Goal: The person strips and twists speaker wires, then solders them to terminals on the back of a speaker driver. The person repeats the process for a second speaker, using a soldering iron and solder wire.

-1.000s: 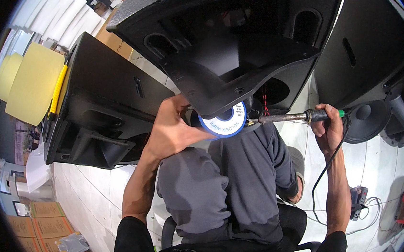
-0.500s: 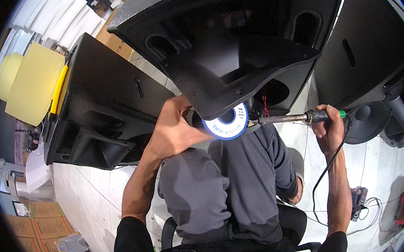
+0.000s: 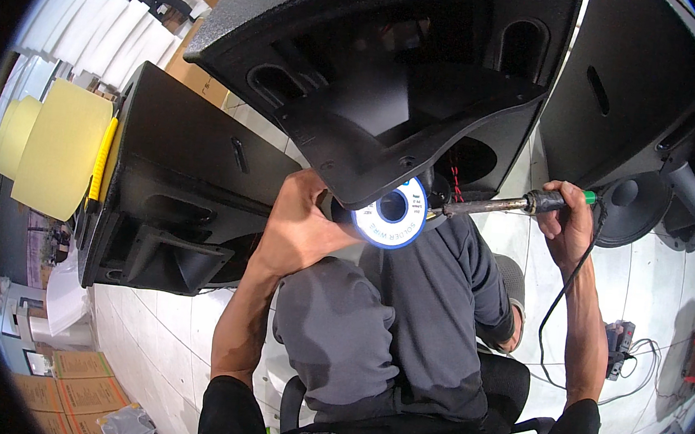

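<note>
Now soldering inside black speaker cabinet, by look of it. Right hand fingers wrapped on green-handled soldering iron, tip near red wires. Left hand clutching blue-and-white solder spool beneath cabinet edge. Next move probably needs solder fed to tip.

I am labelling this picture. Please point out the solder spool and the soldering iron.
solder spool (image 3: 392,213), head view, on its white and blue face.
soldering iron (image 3: 489,205), head view, on its metal barrel.
</note>
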The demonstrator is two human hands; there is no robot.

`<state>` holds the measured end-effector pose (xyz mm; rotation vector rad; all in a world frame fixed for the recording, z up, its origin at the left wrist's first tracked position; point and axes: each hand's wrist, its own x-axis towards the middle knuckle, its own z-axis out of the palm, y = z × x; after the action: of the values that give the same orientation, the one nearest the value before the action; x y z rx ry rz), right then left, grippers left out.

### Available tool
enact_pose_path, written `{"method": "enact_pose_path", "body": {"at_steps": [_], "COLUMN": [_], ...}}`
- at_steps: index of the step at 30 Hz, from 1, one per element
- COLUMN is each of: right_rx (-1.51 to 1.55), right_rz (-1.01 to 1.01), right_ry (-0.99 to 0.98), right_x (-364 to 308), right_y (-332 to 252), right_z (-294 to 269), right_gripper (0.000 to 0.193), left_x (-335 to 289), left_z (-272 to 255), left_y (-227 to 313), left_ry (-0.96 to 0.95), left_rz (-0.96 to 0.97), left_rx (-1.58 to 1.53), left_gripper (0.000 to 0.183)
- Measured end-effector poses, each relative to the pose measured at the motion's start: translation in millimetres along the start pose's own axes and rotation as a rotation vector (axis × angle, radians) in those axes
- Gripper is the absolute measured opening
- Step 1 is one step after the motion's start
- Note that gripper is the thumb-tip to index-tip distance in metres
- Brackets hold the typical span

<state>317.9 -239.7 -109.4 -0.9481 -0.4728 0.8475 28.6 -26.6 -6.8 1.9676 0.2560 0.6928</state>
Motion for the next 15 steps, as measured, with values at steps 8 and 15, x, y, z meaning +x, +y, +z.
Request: {"method": "enact_pose_path", "body": {"at_steps": [8, 15], "right_rx": [0.009, 0.024], "right_rz": [0.008, 0.022], "right_ry": [0.007, 0.004], "right_x": [0, 2], "right_y": [-1, 0], "right_z": [-1, -1], "right_gripper": [0.034, 0.034], "left_x": [8, 6], "left_z": [-1, -2], "left_y": [8, 18], "left_ry": [-0.064, -0.029], "left_rz": [0.015, -0.085], "left_rx": [0.057, 0.153], "left_gripper": [0.049, 0.054]}}
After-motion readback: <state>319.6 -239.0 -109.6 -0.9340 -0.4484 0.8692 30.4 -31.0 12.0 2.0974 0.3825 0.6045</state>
